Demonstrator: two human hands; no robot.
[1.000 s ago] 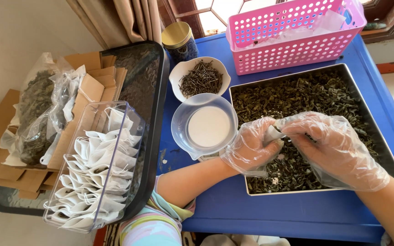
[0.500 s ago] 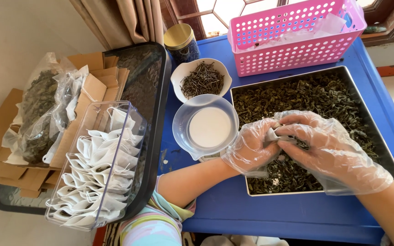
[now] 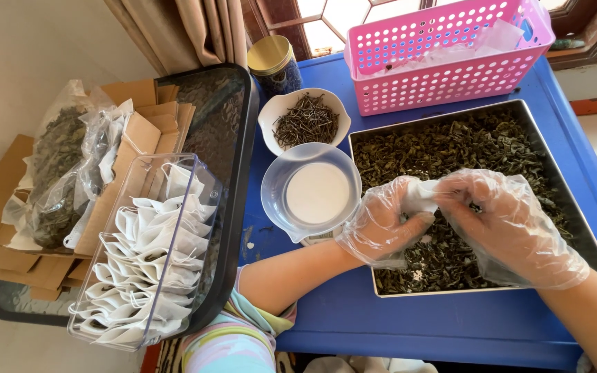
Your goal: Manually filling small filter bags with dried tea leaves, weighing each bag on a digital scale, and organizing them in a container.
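White filter paper, a small tea bag (image 3: 419,195), sits pinched between both gloved hands just above the metal tray (image 3: 592,238). The left hand (image 3: 381,224) clasps the bag from below, fingers curled around it, while the right hand (image 3: 502,224) closes its fingertips at the bag's open top; whether it is pressing leaves in or only holding the rim is hard to tell through the crinkled plastic glove. Compared with half a second ago, the hands have drawn a little closer together and more of the white bag shows between them.

Under the grip, the tray holds a loose bed of dark dried tea leaves (image 3: 464,141). Just left of the left hand stands a clear plastic bowl (image 3: 310,190) on a small scale, apparently with nothing in it. Beyond that, a white bowl (image 3: 303,121) holds dark twig-like pieces, with a gold-lidded jar (image 3: 273,61) behind it. Farther from the hands, a pink basket (image 3: 443,59) contains clear wrappers. Well to the left, a clear box (image 3: 150,252) is packed with empty white bags, beside bags of dried leaves (image 3: 60,176) on flattened cardboard.
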